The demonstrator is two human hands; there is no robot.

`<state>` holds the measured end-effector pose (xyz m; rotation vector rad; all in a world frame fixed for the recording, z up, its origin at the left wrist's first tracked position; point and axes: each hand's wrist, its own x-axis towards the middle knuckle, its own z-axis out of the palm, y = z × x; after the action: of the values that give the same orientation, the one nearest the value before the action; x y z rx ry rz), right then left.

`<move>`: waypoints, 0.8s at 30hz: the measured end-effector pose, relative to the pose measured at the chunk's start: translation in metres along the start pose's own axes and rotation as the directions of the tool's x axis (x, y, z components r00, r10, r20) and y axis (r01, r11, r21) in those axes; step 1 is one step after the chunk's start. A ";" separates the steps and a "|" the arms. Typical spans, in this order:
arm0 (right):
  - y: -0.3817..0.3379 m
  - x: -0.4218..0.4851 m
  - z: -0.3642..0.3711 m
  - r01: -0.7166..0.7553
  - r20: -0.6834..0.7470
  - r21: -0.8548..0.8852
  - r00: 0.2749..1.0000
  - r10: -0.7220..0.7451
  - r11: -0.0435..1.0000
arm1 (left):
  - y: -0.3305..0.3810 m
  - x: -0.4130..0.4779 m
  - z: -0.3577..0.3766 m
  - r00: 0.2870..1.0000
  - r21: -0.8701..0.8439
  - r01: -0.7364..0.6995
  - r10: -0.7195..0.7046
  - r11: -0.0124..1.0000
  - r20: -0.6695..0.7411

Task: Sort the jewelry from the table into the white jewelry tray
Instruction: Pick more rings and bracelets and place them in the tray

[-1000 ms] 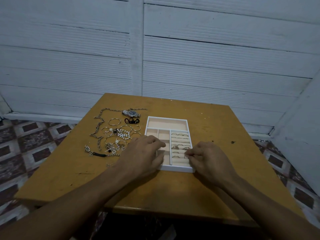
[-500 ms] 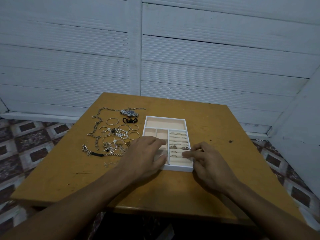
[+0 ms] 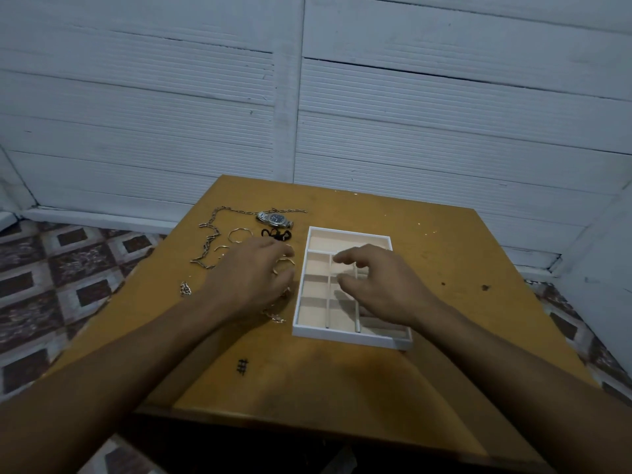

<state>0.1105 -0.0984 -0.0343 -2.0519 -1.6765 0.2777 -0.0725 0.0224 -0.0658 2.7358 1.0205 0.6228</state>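
The white jewelry tray [image 3: 301, 328] with beige compartments lies mid-table. My right hand [image 3: 383, 285] hovers over its ring section, fingers spread and curled, with nothing seen in it. My left hand [image 3: 249, 275] rests palm down on the jewelry pile left of the tray, covering most of it; I cannot see whether the fingers grip anything. Around it lie a long chain necklace [image 3: 210, 239], a wire bangle [image 3: 239, 234], a silver watch [image 3: 275, 218], a black piece [image 3: 276, 233] and a small chain piece [image 3: 185, 289].
The yellow-brown table [image 3: 342, 371] stands against a white panelled wall [image 3: 307, 114]. Patterned floor tiles [image 3: 68, 268] show on the left. A small black scribble [image 3: 242, 367] marks the tabletop near me.
My left hand has moved left off the tray onto the jewelry pile. My right hand has lifted from the tray's right edge and now hovers over the tray with fingers apart.
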 end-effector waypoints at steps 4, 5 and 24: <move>-0.016 0.034 0.014 -0.029 0.032 0.034 0.999 0.028 0.999 | -0.047 0.013 -0.010 0.993 -0.023 0.119 -0.119 0.993 0.009; -0.019 0.043 0.018 -0.023 0.028 0.026 0.999 0.022 0.999 | -0.059 0.018 -0.010 0.988 -0.016 0.153 -0.153 0.988 0.015; -0.041 0.127 0.072 -0.048 0.068 -0.298 0.995 0.072 0.953 | -0.137 0.071 0.003 0.939 0.174 0.179 -0.221 0.968 0.263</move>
<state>0.0732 0.0465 -0.0596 -2.3396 -1.7950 0.1328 -0.1037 0.1720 -0.0839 2.6871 1.2936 0.1255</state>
